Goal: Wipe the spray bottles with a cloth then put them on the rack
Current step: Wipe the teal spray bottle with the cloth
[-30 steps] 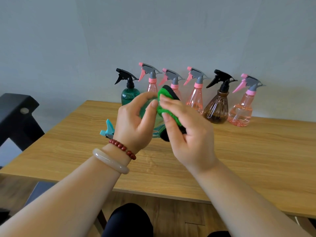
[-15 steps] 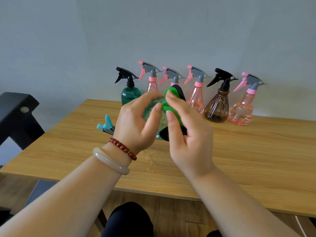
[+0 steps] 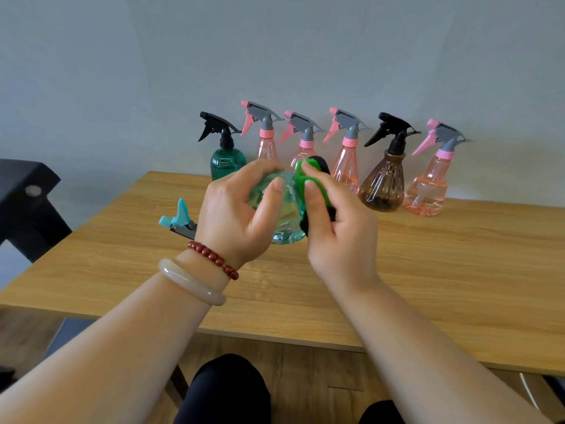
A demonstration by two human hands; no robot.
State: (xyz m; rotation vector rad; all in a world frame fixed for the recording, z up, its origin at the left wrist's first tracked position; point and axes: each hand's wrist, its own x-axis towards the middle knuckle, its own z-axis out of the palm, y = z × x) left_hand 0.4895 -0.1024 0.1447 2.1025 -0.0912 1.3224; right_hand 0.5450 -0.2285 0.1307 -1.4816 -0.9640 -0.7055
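The left hand (image 3: 235, 215) is wrapped round a clear teal bottle (image 3: 286, 218), which lies on its side just over the counter (image 3: 443, 270) in the middle of the view. The bottle's blue trigger (image 3: 179, 217) sticks out toward 9 o'clock. The right hand (image 3: 336, 237) pinches a green cloth (image 3: 310, 180) against the bottle's 3 o'clock end, fingers curled round the cloth.

The bottle looks like thin, smooth plastic, so it is probably light and will give a little if squeezed. It may be slick under bare fingers, and the cloth is soft and will bunch. The surest hold is probably round the wide body, or at the neck under the trigger for carrying. How much liquid is inside cannot be told.

Six other bottles (image 3: 348, 166) stand upright at 12 o'clock, along the wall.
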